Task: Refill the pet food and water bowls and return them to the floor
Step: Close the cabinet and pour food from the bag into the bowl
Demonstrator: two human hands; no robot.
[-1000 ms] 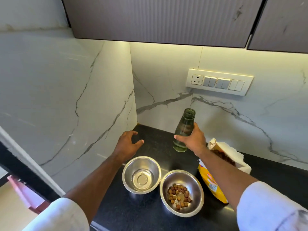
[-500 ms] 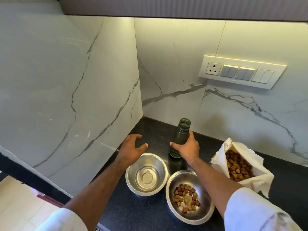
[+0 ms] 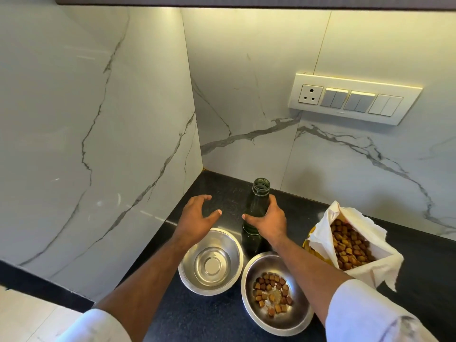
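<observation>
My right hand (image 3: 267, 222) grips a dark green glass bottle (image 3: 257, 204) that stands upright and uncapped on the black counter (image 3: 222, 314). My left hand (image 3: 197, 218) hovers with spread fingers just left of the bottle, above the far rim of a steel bowl (image 3: 211, 264); this bowl looks shiny inside, and whether it holds water is unclear. A second steel bowl (image 3: 276, 292) to its right holds brown kibble pieces in its bottom.
An open pet food bag (image 3: 350, 245) full of kibble lies on the counter to the right. Marble walls close the corner at left and behind. A switch panel (image 3: 352, 98) sits on the back wall. The counter's edge and light floor (image 3: 27, 314) show at lower left.
The view has tilted down and nearer. My right hand lowered the bottle from above the counter until it stands on it. My left hand stayed hovering beside it.
</observation>
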